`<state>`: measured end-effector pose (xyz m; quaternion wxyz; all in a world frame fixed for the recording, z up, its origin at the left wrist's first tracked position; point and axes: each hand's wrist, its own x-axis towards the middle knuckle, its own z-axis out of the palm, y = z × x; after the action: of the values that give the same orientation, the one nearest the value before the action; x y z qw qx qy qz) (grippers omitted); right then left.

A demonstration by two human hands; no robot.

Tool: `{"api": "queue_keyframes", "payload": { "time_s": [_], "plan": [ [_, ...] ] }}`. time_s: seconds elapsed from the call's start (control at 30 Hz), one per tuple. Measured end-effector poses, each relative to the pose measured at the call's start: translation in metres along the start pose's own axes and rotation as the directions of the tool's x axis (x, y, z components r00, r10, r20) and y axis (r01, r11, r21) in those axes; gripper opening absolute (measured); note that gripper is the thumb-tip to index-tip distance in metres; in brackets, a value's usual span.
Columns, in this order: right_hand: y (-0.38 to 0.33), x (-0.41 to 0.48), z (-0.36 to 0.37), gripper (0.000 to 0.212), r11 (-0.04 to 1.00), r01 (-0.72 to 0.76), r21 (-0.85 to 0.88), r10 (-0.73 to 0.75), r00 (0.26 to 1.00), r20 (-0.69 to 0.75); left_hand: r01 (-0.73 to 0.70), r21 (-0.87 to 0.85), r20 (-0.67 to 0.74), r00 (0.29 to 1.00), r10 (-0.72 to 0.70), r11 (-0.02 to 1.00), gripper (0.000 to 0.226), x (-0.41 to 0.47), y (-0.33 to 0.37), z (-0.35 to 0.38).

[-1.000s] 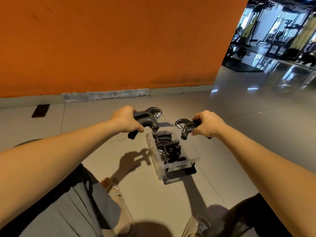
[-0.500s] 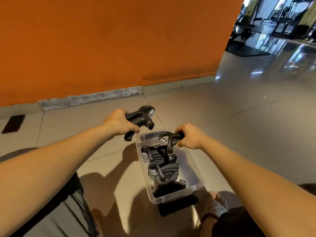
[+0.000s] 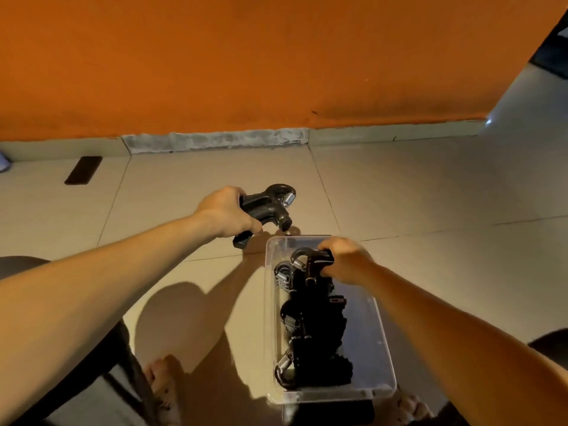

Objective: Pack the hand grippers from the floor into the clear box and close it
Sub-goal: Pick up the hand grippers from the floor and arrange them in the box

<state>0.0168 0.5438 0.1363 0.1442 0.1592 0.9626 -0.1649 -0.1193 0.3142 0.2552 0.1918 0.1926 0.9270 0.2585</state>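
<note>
Right hand [image 3: 347,259], fingers curled round a hand gripper [image 3: 310,262], has dropped into the clear box [image 3: 373,333] at its far end, atop the packed grippers [image 3: 313,333]; left hand [image 3: 224,213] grips a second hand gripper [image 3: 270,207] just outside; stacked crooked, they may stand proud and block closing.

We look down on a tiled floor [image 3: 430,186] that meets an orange wall [image 3: 276,56]. Our left hand [image 3: 226,212] grips one black hand gripper [image 3: 267,207] by its handles, held in the air just beyond the far left corner of the clear box [image 3: 382,333], coil spring pointing away from us. Our right hand [image 3: 347,259] holds a second gripper [image 3: 310,264] inside the far end of the box, above a row of packed grippers [image 3: 316,333] lying along its length. A dark flat object [image 3: 83,170] lies on the floor near the wall, well apart from the box.
</note>
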Motion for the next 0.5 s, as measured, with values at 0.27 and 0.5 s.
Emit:
{"api": "queue_keyframes", "payload": {
  "time_s": [0.27,0.5],
  "plan": [
    [-0.007,0.03,0.055,0.04,0.982,0.187,-0.038,-0.189,0.98,-0.061,0.086,0.011,-0.049,0.995,-0.085,0.996,0.046,-0.005,0.004,0.005],
    [-0.002,0.046,0.069,0.065,0.97,0.194,-0.145,-0.193,0.981,0.024,0.15,-0.069,-0.066,0.986,-0.155,0.986,0.046,-0.028,0.002,0.015]
  ]
}}
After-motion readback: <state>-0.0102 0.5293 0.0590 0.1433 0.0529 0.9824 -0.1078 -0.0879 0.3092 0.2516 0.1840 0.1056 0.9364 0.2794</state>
